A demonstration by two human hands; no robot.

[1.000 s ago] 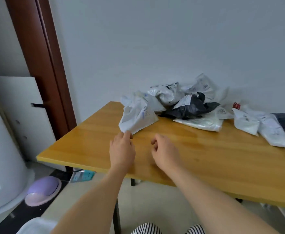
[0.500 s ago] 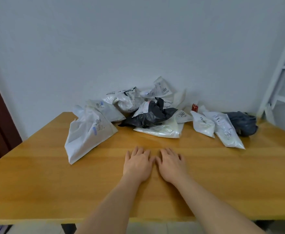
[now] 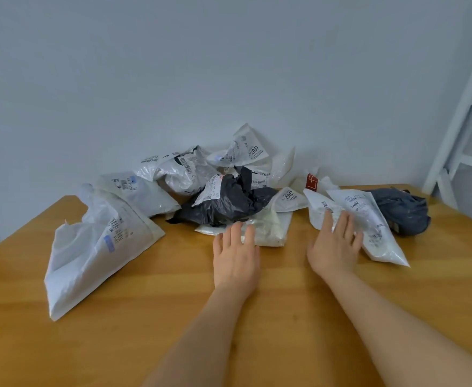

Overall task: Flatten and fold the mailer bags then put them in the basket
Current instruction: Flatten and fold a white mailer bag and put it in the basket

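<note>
Step in hand, as judged: selection of the first bag; nothing flattened or folded yet, and no basket in view. Wooden table [image 3: 257, 317] carries a loose heap of crumpled mailer bags [image 3: 201, 188] against the wall. Left hand [image 3: 236, 258] lies palm down with fingers straight, fingertips at the near edge of a translucent bag [image 3: 268, 227] that sits under a crumpled black bag [image 3: 223, 202]; whether they touch it or only the table, cannot tell. Right hand [image 3: 335, 247] also has fingers extended and spread, resting on the near end of a long white bag [image 3: 374, 230]; nothing is gripped by either hand. A large white bag [image 3: 95, 247] lies apart to the left; a dark grey-blue bag [image 3: 402, 210] sits at the right end of the heap. Next move, by my estimate: draw the long white bag onto the bare table in front, press out trapped air with flat palms, then fold. The film looks slick and springy, so creases will likely need holding down. Legible writing: "2007" on a label at the top of the heap [image 3: 254, 150], "2002" on a label near the middle [image 3: 289, 194]; a red tag with white strokes [image 3: 312, 182], not readable. Barcodes and small print elsewhere are too fine to read.
</note>
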